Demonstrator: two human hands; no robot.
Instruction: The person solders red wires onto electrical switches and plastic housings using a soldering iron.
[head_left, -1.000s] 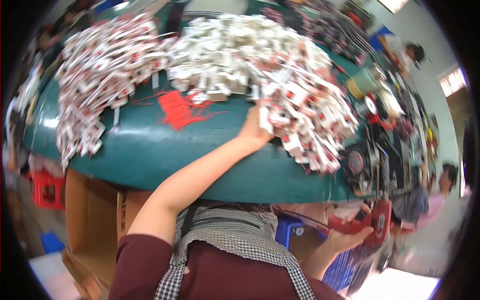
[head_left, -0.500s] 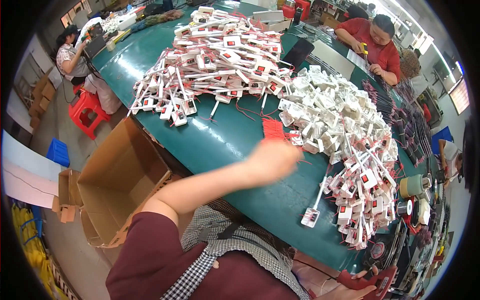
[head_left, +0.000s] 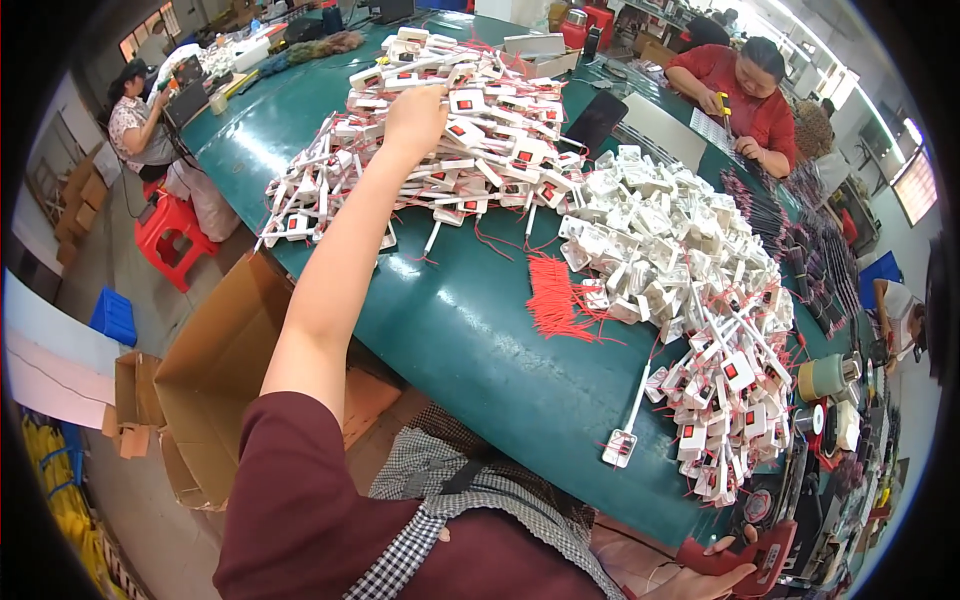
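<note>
Half a second ago the person's left hand (head_left: 417, 118) was a blur beside the red wires (head_left: 558, 297); now it is at the far-left pile of white units (head_left: 490, 150), and the wires lie uncovered on the table. The single white unit (head_left: 620, 447) at the near right lies where it did. The left arm stretches forward, nearly straight, with the back of the hand up over the pile; whether its fingers are apart or closed on a unit, one cannot tell. The right hand (head_left: 703, 583), low at the near right, is wrapped around a red tool (head_left: 772, 558). The green table (head_left: 470, 350) also bears a pale heap of white casings (head_left: 660, 235) right of the wires and a nearer pile of wired units (head_left: 735, 400). A cardboard box (head_left: 215, 350) stands at the near left, a red stool (head_left: 178, 240) farther off, and a co-worker in red (head_left: 770, 110) works at the far right.
</note>
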